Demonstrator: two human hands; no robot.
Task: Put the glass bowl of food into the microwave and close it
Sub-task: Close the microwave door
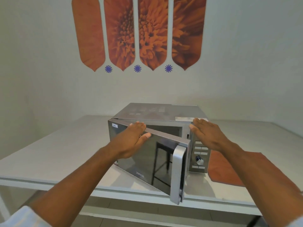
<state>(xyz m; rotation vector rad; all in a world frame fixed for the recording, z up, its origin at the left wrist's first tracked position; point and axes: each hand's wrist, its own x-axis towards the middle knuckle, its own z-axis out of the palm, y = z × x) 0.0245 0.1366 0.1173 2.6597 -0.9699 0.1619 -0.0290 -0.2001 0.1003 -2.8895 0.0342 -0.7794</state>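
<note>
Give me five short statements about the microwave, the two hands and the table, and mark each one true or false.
1. The silver microwave's mirrored door is partly open. True.
2. The left hand rests on the door's top edge. True.
3. The right hand turns the round control knob. False: it lies flat on the microwave's top right corner, above the knob.
4. An orange mat lies on the white table right of the microwave. True.
5. A glass bowl stands on the table in front of the door. False: no bowl is in view.
</note>
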